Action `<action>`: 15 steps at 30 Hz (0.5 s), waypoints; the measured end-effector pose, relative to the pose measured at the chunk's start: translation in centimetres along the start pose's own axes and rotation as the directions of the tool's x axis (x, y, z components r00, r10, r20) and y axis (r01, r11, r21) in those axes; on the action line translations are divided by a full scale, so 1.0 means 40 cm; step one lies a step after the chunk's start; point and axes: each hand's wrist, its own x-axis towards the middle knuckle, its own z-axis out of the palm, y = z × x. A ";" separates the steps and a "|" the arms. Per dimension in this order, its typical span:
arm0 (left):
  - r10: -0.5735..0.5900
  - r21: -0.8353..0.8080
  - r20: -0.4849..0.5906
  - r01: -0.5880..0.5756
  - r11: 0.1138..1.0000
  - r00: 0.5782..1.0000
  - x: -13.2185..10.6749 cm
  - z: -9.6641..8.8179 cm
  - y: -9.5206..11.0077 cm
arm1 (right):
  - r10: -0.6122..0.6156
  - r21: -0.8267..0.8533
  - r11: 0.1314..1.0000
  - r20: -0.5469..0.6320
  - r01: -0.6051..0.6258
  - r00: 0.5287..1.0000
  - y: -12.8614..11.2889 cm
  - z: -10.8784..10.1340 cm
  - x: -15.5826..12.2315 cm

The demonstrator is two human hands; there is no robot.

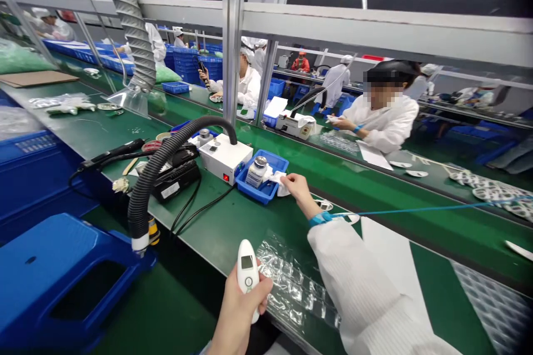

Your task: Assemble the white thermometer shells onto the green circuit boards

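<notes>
My left hand (241,305) is wrapped round a slim white handheld device (247,266) that looks like a digital thermometer. Its small grey screen and round button face up, over the front edge of the bench. Farther off, my right hand (297,188) pinches a white wipe (281,183) at the right side of a small blue tray (266,198). Inside that tray stands a bottle with a metal cap (255,172), beside more white wipe. A blue wrist strap (320,218) with a cord is on my right wrist.
Clear plastic bubble sheeting (287,283) lies near my left hand. A white box (227,158) with a black corrugated hose (166,155) stands left of the tray. A blue stool (62,272) is at lower left. Across the green belt (333,177), a co-worker (378,113) sits handling something white.
</notes>
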 end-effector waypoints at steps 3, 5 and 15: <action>-0.036 -0.033 0.012 0.036 0.999 0.999 0.005 -0.025 0.001 | -0.055 0.044 0.997 -0.016 0.056 0.998 -0.029 -0.037 -0.066; -0.053 -0.039 0.028 0.054 0.998 0.998 0.010 -0.033 0.000 | -0.105 0.077 0.992 0.011 0.104 0.994 -0.062 -0.066 -0.153; -0.085 0.081 0.188 0.071 0.994 0.979 0.001 0.020 -0.007 | -0.455 0.175 0.890 0.428 0.422 0.781 -0.126 -0.022 -0.517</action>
